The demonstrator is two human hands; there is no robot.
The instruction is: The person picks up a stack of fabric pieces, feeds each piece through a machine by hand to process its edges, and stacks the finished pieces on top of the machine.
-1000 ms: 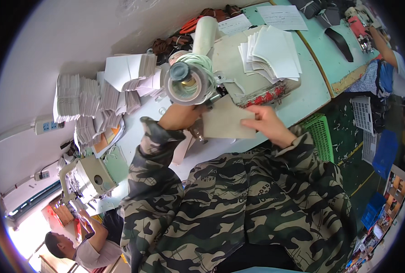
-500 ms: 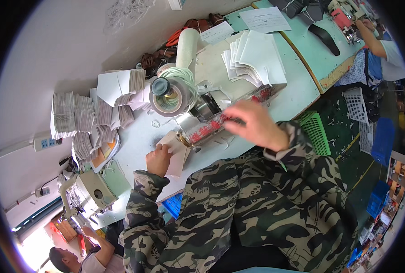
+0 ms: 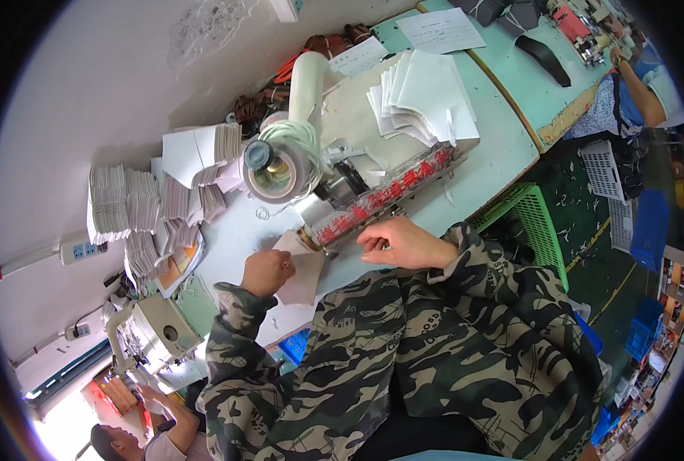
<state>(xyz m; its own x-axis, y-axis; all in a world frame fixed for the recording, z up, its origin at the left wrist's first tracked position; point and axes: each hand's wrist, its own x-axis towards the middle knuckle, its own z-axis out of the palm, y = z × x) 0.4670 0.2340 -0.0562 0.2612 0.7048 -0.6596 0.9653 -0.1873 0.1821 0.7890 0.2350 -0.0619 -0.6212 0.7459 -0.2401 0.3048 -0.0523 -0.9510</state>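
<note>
Card (image 3: 299, 278): pale, flat, one sheet or several, number not clear; lower centre-left of the frame, on the bench (image 3: 233, 250), its upper edge by the lower-left end of the machine (image 3: 384, 196); contact there cannot be told. Handling, as judged: light, fairly stiff yet able to bend, smooth enough to slide; corners likely to crease if pressed hard. Best hold: a flat pinch along the left or lower edge, thumb above, clear of the machine. Left hand (image 3: 267, 271): fingers curled in, at the card's left edge; whether it pinches or merely rests there cannot be told. Right hand (image 3: 407, 244): half open, fingers bent, nothing seen in it; centre of frame, just below the machine. White pile (image 3: 438, 92): similar flat pieces, loosely fanned, upper right of centre. Stacks (image 3: 115, 203): many more, left of frame.
</note>
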